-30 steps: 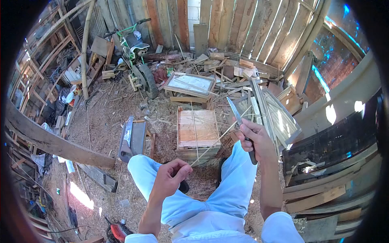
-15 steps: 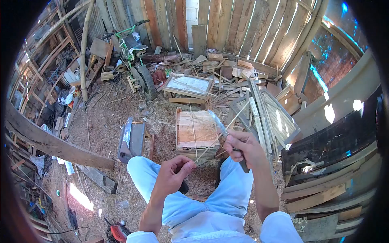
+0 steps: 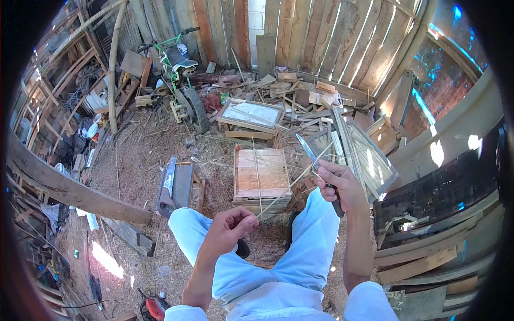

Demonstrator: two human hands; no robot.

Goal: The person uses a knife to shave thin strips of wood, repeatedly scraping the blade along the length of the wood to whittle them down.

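My left hand (image 3: 233,229) pinches the near end of a thin wooden strip (image 3: 277,200) above my lap. The strip slants up and right toward the knife. My right hand (image 3: 338,186) is closed round the dark handle of a knife (image 3: 307,148), its blade pointing up and left. The strip's far part passes by the blade's base, near my right fingers. Beyond my hands stands a wooden box (image 3: 261,174) with a slatted top, and another thin stick (image 3: 256,168) lies across it.
A handsaw (image 3: 169,179) rests on a small dark-topped stand (image 3: 182,184) at the left. Farther back are a framed panel (image 3: 250,114), a green bike (image 3: 179,69) and scrap wood. A wooden beam (image 3: 80,184) crosses the left side. Long boards (image 3: 348,152) lean at the right.
My right hand and the knife have moved right, away from my left hand. More of the strip shows between my hands. My left hand has hardly moved.
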